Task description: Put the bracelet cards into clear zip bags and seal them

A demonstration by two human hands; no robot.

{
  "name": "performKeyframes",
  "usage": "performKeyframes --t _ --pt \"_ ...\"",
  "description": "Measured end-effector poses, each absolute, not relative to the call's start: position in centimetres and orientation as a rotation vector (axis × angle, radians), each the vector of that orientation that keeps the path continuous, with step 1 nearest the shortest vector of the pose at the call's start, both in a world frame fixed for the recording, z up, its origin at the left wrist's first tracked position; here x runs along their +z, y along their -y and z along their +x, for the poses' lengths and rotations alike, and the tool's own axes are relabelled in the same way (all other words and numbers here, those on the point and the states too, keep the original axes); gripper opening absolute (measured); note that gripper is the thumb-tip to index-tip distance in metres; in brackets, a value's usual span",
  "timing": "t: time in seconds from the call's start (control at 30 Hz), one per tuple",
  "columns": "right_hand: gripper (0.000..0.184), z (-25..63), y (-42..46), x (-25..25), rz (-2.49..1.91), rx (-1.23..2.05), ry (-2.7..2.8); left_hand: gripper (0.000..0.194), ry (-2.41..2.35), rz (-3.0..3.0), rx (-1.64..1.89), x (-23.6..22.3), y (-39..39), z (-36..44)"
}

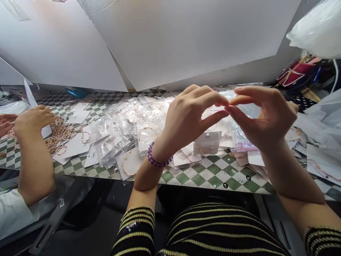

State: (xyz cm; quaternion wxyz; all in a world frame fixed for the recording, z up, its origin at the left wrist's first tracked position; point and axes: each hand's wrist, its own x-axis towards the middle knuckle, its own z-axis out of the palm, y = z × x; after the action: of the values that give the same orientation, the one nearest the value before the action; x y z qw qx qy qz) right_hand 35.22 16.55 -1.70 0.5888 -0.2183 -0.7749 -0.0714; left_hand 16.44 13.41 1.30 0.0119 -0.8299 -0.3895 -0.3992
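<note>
Over checkered bench (197, 177), left hand (190, 113), right hand (270, 113) pinched tip to tip; anything between, cannot tell. Both partly block bagged cards (122, 122); chain pile (60, 137) farther left.

1 head-worn camera looks forward and down at a table (197, 177) nearby.

From over here, white panels (199, 39) stand beyond the left hand (185, 115); a white plastic bag (318, 30) is up past the right hand (274, 119), above a dark red pouch (298, 73). Below both, the green-checked tabletop (199, 176) carries scribbled figures (221, 170). Well to their left: a co-worker's pale sleeve (14, 215), a blue object (77, 92).
</note>
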Motion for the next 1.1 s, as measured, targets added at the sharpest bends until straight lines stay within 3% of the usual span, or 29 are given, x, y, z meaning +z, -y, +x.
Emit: performKeyframes --t 0.2,0.47,0.67,0.77,1.1 --pt "0.032 35.7 -15.5 -1.5 -0.687 -0.049 1.856 0.014 1.197 -2.497 -1.158 1.1 -13.0 16.6" --pt "0.030 36.5 -15.9 -1.1 -0.737 -0.084 1.835 0.011 1.104 -2.509 -1.244 1.5 -12.4 16.5" --pt "0.039 36.5 -15.8 -1.1 -0.642 -0.154 1.918 0.016 1.192 -2.493 -1.236 1.5 -12.3 16.8" --pt "0.038 36.5 -15.7 -1.1 -0.665 -0.156 1.959 0.022 1.280 -2.508 -1.186 1.2 -12.4 16.9" --pt "0.031 35.8 -15.7 -1.4 -0.676 -0.028 1.876 0.017 1.273 -2.402 -1.171 0.6 -12.8 17.4"
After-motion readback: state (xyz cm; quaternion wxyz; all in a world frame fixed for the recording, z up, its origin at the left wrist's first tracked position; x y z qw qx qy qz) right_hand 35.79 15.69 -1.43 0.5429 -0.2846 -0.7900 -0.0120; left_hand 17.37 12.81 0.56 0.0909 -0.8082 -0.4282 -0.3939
